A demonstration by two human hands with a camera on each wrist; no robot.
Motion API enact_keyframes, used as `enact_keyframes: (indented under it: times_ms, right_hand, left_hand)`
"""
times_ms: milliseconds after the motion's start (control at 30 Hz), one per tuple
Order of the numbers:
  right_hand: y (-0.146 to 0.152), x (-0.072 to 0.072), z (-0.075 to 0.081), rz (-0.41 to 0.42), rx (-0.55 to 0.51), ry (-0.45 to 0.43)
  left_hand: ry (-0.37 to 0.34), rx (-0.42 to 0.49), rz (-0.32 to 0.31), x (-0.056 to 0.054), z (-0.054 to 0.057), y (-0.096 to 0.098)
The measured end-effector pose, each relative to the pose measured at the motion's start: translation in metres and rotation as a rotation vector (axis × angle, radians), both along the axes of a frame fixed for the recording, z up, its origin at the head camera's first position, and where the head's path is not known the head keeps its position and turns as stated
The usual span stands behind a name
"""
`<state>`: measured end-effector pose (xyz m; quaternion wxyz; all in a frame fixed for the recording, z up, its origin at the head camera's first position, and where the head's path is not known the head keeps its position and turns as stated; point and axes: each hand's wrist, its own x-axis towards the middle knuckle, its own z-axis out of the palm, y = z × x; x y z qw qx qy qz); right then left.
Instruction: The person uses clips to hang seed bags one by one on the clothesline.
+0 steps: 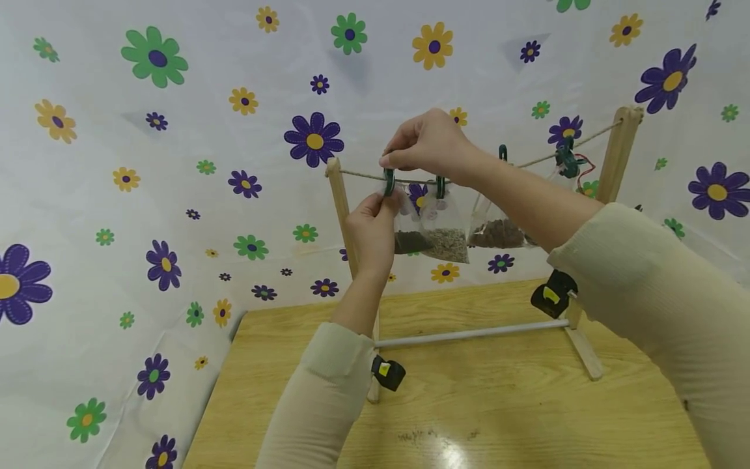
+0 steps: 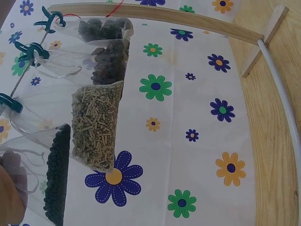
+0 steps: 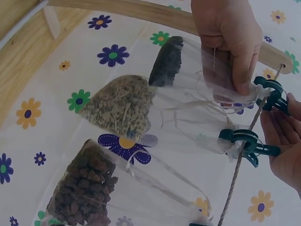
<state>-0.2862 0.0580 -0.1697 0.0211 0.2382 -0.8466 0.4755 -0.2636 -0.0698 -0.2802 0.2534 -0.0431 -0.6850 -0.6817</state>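
My right hand [image 1: 436, 146] pinches the handles of a dark green clip [image 3: 269, 87] at the left end of a rope [image 3: 231, 190]. Just below, my left hand [image 1: 373, 231] pinches the gathered top of a sheer drawstring bag with dark round pellets [image 2: 56, 174]. In the right wrist view the clip's jaws are at the bag's top and the rope. Beside it, a second clip [image 3: 244, 141] holds a sheer bag of pale pellets [image 2: 96, 125]. Farther along hangs a bag of brown lumps [image 3: 80, 186].
The rope runs between two wooden posts [image 1: 618, 159], joined low down by a white rod [image 1: 469, 335]. Another bag with dark contents [image 2: 106, 29] hangs near the far post, by a red cord [image 1: 586, 166]. The stand is on a wooden table [image 1: 498, 404] before a flowered cloth [image 1: 193, 78].
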Motion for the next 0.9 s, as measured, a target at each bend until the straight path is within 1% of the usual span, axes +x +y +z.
enact_keyframes:
  times_ms: [167,233,300,333,400,433,533,633,700,767,833,900]
  right_hand:
    - [0.005,-0.001,-0.002,0.067,0.046,-0.011]
    - [0.008,-0.002,-0.003,0.101,0.074,-0.01]
    - [0.009,-0.002,-0.004,0.128,0.101,0.002]
    - [0.01,-0.002,-0.005,0.14,0.112,0.009]
    - [0.011,-0.002,-0.005,0.146,0.138,0.025]
    - [0.012,-0.001,-0.006,0.146,0.155,0.036]
    - [0.014,0.0,-0.005,0.136,0.201,0.066]
    - [0.018,0.002,-0.005,0.112,0.249,0.108]
    - [0.021,0.004,-0.004,0.09,0.255,0.145]
    - [0.023,0.006,-0.004,0.067,0.228,0.18]
    - [0.026,0.009,-0.006,0.042,0.182,0.26]
    - [0.03,0.012,-0.011,0.035,0.113,0.391]
  left_hand:
    - [-0.007,-0.019,-0.004,0.0,-0.002,-0.001]
    - [-0.026,-0.045,-0.001,0.001,-0.004,-0.001]
    - [-0.044,-0.06,-0.014,0.002,-0.006,-0.002]
    - [-0.062,-0.077,-0.008,0.003,-0.007,-0.003]
    - [-0.081,-0.091,0.003,0.006,-0.009,-0.004]
    - [-0.08,-0.087,0.003,0.007,-0.01,-0.005]
    - [-0.055,-0.071,0.007,0.009,-0.011,-0.007]
    - [0.002,-0.047,-0.033,0.012,-0.013,-0.009]
    - [0.04,-0.072,-0.045,0.014,-0.015,-0.012]
    - [0.082,-0.1,-0.051,0.016,-0.018,-0.015]
    - [0.134,-0.131,-0.031,0.018,-0.021,-0.018]
    - [0.19,-0.132,0.004,0.02,-0.025,-0.022]
